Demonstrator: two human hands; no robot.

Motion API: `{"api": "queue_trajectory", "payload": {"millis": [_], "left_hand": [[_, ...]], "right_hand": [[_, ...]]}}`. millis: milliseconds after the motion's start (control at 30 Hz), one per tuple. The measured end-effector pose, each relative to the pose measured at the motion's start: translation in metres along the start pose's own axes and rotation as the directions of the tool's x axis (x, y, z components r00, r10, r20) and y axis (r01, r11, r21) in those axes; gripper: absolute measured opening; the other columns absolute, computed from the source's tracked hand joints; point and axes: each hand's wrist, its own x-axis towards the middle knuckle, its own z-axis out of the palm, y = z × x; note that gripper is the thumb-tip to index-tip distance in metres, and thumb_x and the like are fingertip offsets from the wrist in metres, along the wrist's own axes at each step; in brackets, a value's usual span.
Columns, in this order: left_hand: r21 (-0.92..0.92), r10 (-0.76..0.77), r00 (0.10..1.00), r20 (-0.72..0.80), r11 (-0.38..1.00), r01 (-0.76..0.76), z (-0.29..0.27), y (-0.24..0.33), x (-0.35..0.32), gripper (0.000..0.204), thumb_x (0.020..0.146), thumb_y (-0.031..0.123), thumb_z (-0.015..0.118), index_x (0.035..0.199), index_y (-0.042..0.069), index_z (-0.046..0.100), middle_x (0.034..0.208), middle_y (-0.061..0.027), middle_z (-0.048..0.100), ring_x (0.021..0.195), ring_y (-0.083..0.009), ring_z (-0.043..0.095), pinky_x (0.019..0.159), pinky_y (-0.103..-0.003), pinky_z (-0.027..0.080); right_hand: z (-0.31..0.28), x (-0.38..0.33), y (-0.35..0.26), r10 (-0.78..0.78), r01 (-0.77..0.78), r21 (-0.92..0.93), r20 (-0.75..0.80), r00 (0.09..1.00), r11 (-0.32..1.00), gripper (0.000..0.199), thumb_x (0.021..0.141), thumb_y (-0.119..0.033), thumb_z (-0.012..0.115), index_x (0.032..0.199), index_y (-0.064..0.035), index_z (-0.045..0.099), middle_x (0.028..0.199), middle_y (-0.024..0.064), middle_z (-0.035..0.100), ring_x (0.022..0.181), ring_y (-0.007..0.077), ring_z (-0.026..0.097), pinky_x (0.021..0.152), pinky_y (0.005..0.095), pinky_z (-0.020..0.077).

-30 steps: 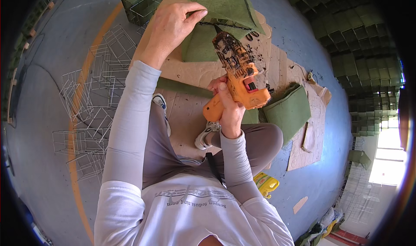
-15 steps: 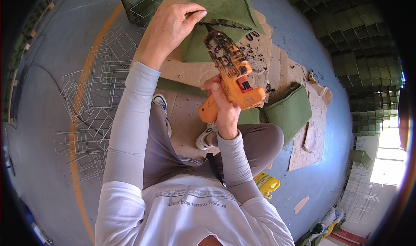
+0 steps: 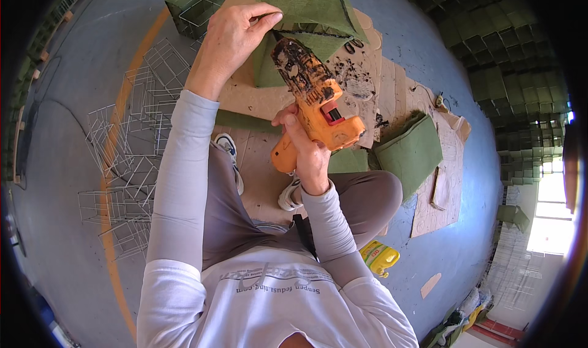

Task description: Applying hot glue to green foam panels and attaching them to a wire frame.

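Observation:
My left hand (image 3: pixel 236 32) pinches the near edge of a green fabric box (image 3: pixel 306 5), thumb and forefinger closed on it. The box lies on cardboard and has dark, glue-smeared seams. My right hand (image 3: pixel 307 158) is wrapped round the handle of an orange hot glue gun (image 3: pixel 313 106), its front half crusted with black residue. The gun's nozzle points away from me and meets the box's edge just below my left fingertips. Whether glue is coming out is too small to tell.
Black-handled scissors (image 3: pixel 353 45) lie on the stained cardboard (image 3: pixel 373 97) beside the box. Folded green fabric (image 3: pixel 411 147) rests at right. Wire frames (image 3: pixel 131 133) spread over the floor at left, near a green box (image 3: pixel 197 8). A yellow container (image 3: pixel 380 257) stands by my knee.
The glue gun has moved left and slightly away from me, its nozzle following the box's edge. My left hand has shifted a little left, still pinching.

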Motion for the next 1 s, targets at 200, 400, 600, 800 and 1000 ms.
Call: {"api": "queue_trajectory", "payload": {"millis": [200,400,600,800,1000], "left_hand": [[0.029,-0.019,1.000,0.024,0.999,0.019,0.000,-0.003,-0.001,0.026,0.083,0.029,0.063,0.092,0.006,0.070,0.080,-0.0086,0.069,0.071,-0.0159,0.065,0.065,-0.025,0.047],[0.016,-0.045,0.999,0.023,0.999,0.045,-0.003,-0.002,0.004,0.025,0.083,0.028,0.064,0.092,0.006,0.070,0.082,-0.0086,0.069,0.073,-0.0155,0.065,0.067,-0.025,0.047],[0.000,-0.081,0.995,0.058,0.997,0.081,-0.007,0.005,0.003,0.022,0.084,0.023,0.063,0.093,0.004,0.069,0.086,-0.0086,0.068,0.077,-0.0157,0.065,0.069,-0.024,0.047],[-0.008,0.095,0.991,0.094,0.996,-0.094,-0.014,0.009,0.001,0.016,0.084,0.014,0.063,0.094,0.002,0.068,0.091,-0.0104,0.068,0.081,-0.0185,0.065,0.072,-0.026,0.049],[-0.029,0.185,0.979,0.087,0.983,-0.183,-0.011,0.008,-0.003,0.015,0.079,0.006,0.065,0.093,0.002,0.069,0.098,-0.0092,0.067,0.093,-0.0226,0.064,0.079,-0.029,0.051]], "right_hand": [[0.002,-0.002,0.001,0.017,-0.016,0.031,-0.029,0.999,0.999,0.018,0.085,-0.008,0.062,0.100,-0.0016,0.053,0.087,0.0027,0.056,0.079,0.0132,0.057,0.070,0.0260,0.0459],[-0.006,-0.005,-0.001,-0.004,0.004,0.034,0.002,1.000,0.999,0.019,0.086,-0.009,0.061,0.100,-0.0010,0.053,0.088,0.0052,0.058,0.082,0.0145,0.057,0.075,0.0277,0.0454],[-0.039,-0.011,0.011,-0.139,0.145,0.013,-0.193,0.971,0.989,0.021,0.087,-0.011,0.057,0.104,0.0004,0.052,0.095,0.0107,0.062,0.085,0.0158,0.056,0.079,0.0294,0.0440],[-0.070,-0.001,0.003,-0.203,0.206,-0.042,-0.433,0.878,0.978,0.030,0.089,-0.012,0.053,0.115,0.0007,0.045,0.102,0.0165,0.061,0.093,0.0201,0.058,0.078,0.0300,0.0481],[-0.078,0.010,-0.011,-0.248,0.298,0.047,-0.439,0.864,0.953,0.032,0.091,-0.014,0.050,0.119,0.0008,0.044,0.107,0.0178,0.059,0.097,0.0233,0.059,0.084,0.0333,0.0481]]}}
